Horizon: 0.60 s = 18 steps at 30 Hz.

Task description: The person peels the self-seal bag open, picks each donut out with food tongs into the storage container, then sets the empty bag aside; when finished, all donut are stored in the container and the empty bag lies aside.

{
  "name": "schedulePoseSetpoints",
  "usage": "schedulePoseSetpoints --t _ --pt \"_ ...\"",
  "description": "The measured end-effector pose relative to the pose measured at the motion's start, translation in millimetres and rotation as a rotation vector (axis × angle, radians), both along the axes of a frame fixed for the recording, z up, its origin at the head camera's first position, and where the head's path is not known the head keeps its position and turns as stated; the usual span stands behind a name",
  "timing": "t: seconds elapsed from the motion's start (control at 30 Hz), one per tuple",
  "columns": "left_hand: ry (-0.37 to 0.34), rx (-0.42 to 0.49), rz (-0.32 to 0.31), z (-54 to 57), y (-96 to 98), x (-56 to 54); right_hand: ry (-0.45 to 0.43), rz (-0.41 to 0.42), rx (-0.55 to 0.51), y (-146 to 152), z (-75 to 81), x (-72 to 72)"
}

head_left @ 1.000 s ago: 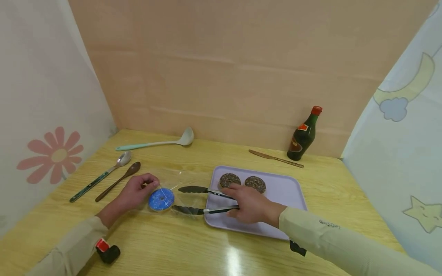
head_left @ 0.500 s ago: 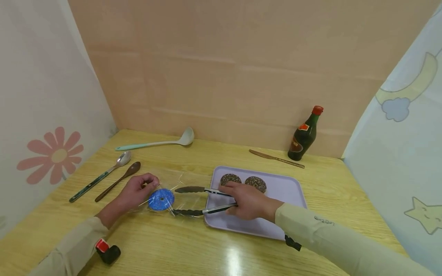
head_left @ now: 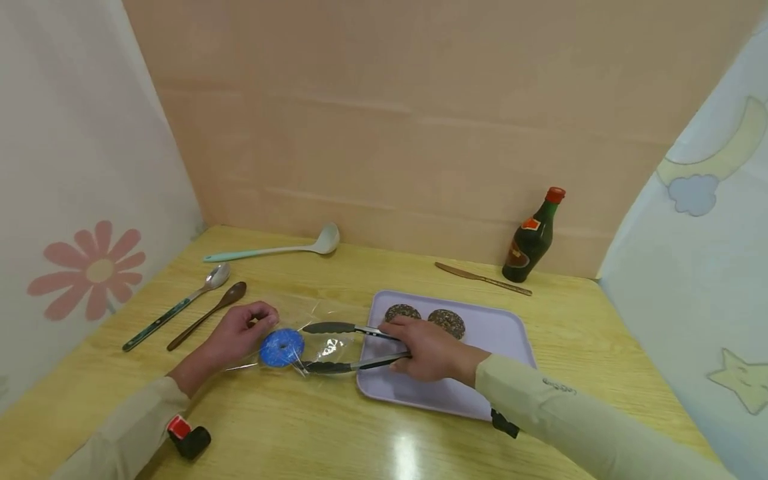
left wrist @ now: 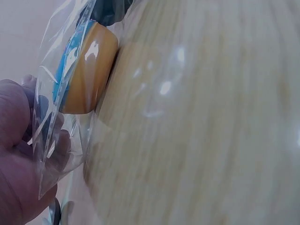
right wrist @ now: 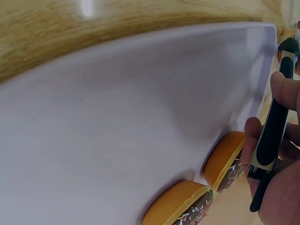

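Note:
My left hand pinches the edge of a clear plastic bag lying on the table at left of centre. Inside the bag is a blue-iced donut; the left wrist view shows its tan side through the film. My right hand grips black-and-steel tongs by the handles. Their dark tips reach left into the bag, spread apart, right at the donut's right edge. Under the right hand is a lilac tray with two chocolate donuts, partly covered by that hand.
Left of the left hand lie a metal spoon and a wooden spoon. A ladle lies along the back. At the back right, a copper-coloured knife lies near a standing dark green bottle with a red cap.
My right hand and the tongs have shifted slightly left, bringing the tips closer to the blue donut. The left hand keeps its pinch on the bag; the film has crinkled a little.

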State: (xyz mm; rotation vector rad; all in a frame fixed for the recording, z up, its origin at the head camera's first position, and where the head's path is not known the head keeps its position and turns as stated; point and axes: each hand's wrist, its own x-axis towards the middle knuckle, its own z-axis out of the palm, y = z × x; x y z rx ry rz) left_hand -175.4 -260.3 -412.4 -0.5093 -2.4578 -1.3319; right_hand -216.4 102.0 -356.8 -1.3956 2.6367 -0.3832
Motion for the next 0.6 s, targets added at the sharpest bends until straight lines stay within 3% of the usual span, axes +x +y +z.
schedulePoseSetpoints --t 0.17,0.4,0.6 --pt "0.007 -0.014 0.000 3.4 6.1 -1.1 -0.024 0.000 -0.023 3.0 -0.4 -0.5" --pt "0.002 -0.034 0.010 20.4 17.0 8.8 -0.011 0.020 -0.046 0.3 -5.7 -2.8" --pt "-0.051 -0.029 0.041 10.8 11.2 5.4 -0.035 0.020 -0.020 -3.9 -7.9 -1.4"
